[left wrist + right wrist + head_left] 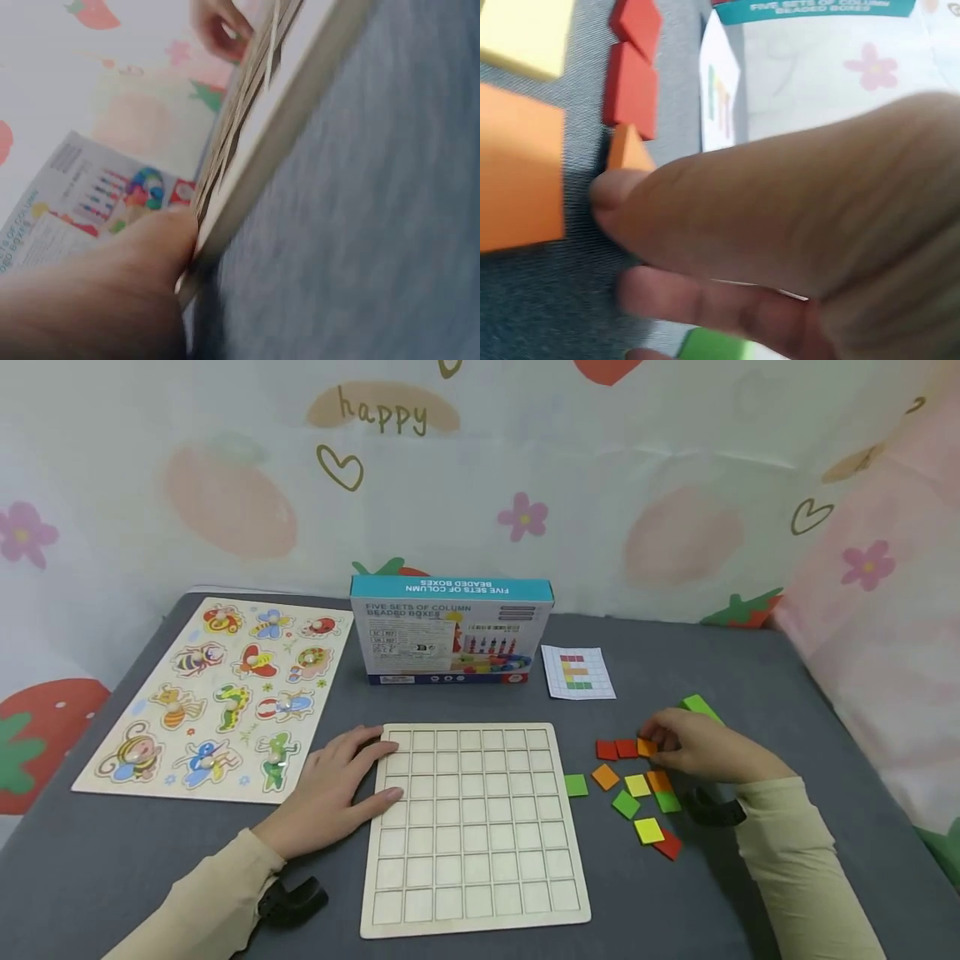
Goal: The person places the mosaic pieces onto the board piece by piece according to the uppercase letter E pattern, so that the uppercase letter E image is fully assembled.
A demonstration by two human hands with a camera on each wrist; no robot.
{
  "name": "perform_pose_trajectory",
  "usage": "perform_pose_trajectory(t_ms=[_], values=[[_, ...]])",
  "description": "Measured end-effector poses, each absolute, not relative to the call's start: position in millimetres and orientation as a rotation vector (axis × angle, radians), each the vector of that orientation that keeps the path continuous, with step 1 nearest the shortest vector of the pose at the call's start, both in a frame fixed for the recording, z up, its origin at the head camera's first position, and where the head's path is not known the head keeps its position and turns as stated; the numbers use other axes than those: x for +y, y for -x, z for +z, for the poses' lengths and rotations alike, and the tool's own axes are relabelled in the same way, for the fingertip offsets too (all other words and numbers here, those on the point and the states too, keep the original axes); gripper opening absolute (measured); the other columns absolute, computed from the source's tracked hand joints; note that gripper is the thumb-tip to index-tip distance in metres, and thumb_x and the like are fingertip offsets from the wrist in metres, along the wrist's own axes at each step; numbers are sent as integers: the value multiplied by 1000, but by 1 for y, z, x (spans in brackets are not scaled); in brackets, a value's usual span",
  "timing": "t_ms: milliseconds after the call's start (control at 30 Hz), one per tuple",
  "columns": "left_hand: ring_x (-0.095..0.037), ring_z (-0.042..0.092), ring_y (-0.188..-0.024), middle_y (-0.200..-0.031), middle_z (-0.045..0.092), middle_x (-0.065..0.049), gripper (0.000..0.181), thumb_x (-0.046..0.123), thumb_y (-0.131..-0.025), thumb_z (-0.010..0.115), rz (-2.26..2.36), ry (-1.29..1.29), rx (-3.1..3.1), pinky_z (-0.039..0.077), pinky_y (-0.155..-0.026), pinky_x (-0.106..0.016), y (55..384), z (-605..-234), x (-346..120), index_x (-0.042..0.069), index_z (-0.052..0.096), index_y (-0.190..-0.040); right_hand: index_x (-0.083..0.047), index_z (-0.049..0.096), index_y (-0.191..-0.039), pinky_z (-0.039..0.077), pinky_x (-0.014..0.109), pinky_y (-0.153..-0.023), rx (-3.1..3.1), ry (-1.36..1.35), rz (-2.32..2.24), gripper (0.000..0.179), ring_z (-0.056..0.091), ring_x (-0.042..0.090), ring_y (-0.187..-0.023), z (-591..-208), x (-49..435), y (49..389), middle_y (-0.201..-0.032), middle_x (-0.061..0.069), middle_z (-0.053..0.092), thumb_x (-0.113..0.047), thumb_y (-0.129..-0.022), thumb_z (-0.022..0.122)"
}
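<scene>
Orange square tile touched by R hand, pinch can't be told; shd be edge-gripped, w/ pale wooden grid board (8 o'clock) steadied by spread L hand.

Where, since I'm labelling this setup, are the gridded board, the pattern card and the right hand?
Gridded board (pixel 474 839): head view, on a cell near its middle.
Pattern card (pixel 577 672): head view, on its printed pattern.
Right hand (pixel 705 747): head view, mid-hand.

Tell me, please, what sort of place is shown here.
Probably a children's play or learning corner: a strawberry-patterned backdrop stands behind a table with an insect puzzle and a grid board.
</scene>
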State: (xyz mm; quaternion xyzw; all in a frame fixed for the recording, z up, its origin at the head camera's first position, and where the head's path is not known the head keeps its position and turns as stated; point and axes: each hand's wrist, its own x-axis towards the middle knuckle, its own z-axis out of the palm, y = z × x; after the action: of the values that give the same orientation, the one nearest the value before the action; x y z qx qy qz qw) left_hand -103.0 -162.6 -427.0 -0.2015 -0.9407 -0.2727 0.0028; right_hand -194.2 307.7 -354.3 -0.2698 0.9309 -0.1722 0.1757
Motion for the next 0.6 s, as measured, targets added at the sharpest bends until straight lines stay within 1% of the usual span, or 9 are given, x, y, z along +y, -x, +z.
perform_pose_trajectory(t_ms=[133,267,400,600], values=[[-34,26,-140,-151,31,-12,60,52,-93,55,-752,629,-2919,23,-102,-59,104,-429,-162,20,44,-142,3,61,-109,51,32,-71,2649,716,-456,25,57,15,-81,-345,303,191,-93,5,63,-5,-86,68],[-35,24,-141,-152,30,-13,59,51,-93,56,-745,633,-2911,23,-104,-58,104,-430,-163,18,44,-141,3,60,-105,51,34,-70,2676,720,-424,22,57,16,-80,-338,294,185,-92,7,63,-5,-86,67],[-35,22,-143,-154,29,-12,59,50,-94,55,-759,632,-2912,22,-106,-58,105,-431,-163,17,44,-141,-1,61,-101,49,33,-70,2696,810,-408,18,55,15,-80,-335,276,178,-92,6,61,-8,-86,67],[-34,21,-144,-154,28,-11,60,53,-94,53,-775,635,-2928,21,-105,-58,104,-433,-162,18,44,-142,-8,61,-103,51,32,-73,2779,935,-405,18,55,14,-84,-339,240,163,-99,2,58,-11,-87,70]])
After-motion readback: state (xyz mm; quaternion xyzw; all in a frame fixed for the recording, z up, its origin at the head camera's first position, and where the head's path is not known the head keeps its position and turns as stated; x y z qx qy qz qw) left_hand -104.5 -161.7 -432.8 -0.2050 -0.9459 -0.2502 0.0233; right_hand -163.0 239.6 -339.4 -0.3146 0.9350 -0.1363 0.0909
